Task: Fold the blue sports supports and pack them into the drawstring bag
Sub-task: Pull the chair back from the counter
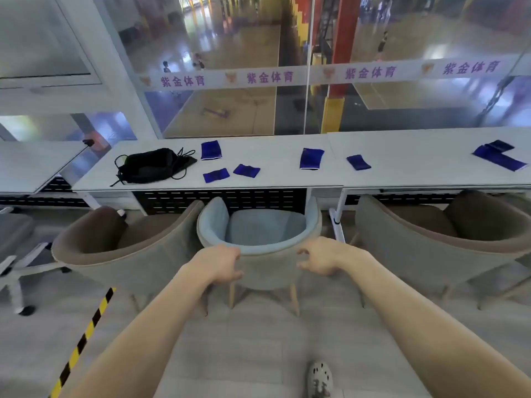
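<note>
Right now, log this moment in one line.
left hand, right hand: at chair back | blue supports, drawstring bag: on table

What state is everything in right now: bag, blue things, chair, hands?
drawstring bag: lying slumped on the table, cords loose.
blue supports: spread on the table, outside the bag.
blue chair: upright, facing the table.
left hand: curled at the chair back; grip unclear.
right hand: likewise.
</note>
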`<action>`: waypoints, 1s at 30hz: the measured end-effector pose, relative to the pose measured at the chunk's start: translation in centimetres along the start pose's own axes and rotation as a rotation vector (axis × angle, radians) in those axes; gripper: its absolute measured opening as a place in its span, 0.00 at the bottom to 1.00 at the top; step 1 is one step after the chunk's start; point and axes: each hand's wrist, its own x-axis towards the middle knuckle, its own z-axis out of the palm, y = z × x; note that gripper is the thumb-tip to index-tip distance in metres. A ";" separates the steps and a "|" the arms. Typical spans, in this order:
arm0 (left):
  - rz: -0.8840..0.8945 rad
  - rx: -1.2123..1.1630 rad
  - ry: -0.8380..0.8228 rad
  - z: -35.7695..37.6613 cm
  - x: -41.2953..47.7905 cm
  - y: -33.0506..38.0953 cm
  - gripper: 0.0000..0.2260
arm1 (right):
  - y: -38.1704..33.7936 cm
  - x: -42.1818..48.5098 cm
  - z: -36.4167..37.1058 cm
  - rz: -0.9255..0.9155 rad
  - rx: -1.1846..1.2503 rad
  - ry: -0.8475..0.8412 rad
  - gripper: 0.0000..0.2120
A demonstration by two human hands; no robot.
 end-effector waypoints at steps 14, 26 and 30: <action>-0.194 -0.079 -0.093 -5.0 15.6 -4.7 0.23 | 6.5 20.3 -8.4 -0.147 -0.076 -0.033 0.29; -0.242 -0.129 -0.178 -6.3 26.2 -11.9 0.24 | 6.8 34.4 -11.3 -0.166 -0.078 -0.122 0.29; -0.202 -0.126 -0.216 -6.1 31.9 -16.2 0.24 | 5.9 40.6 -11.7 -0.104 -0.025 -0.114 0.27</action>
